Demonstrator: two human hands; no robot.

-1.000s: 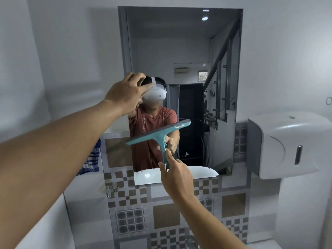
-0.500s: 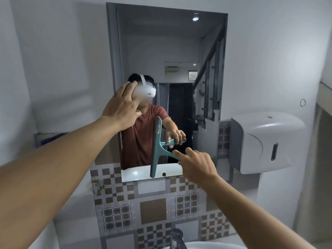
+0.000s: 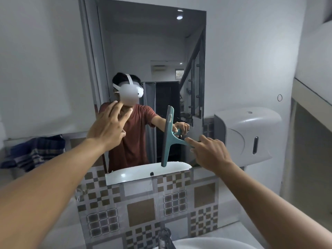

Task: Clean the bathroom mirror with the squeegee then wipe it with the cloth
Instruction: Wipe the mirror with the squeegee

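Right hand [image 3: 209, 151] fingers pinch squeegee [image 3: 168, 137] handle, blade upright against mirror [image 3: 152, 51] for sideways stroke. Left hand [image 3: 107, 126] empty, fingers spread, raised. Cloth [image 3: 34, 151] waits on ledge.

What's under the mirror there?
Below the mirror runs a band of patterned brown-and-grey tiles down to the white basin and its faucet. The forearms cover part of the tiling; most of the basin lies out of frame.
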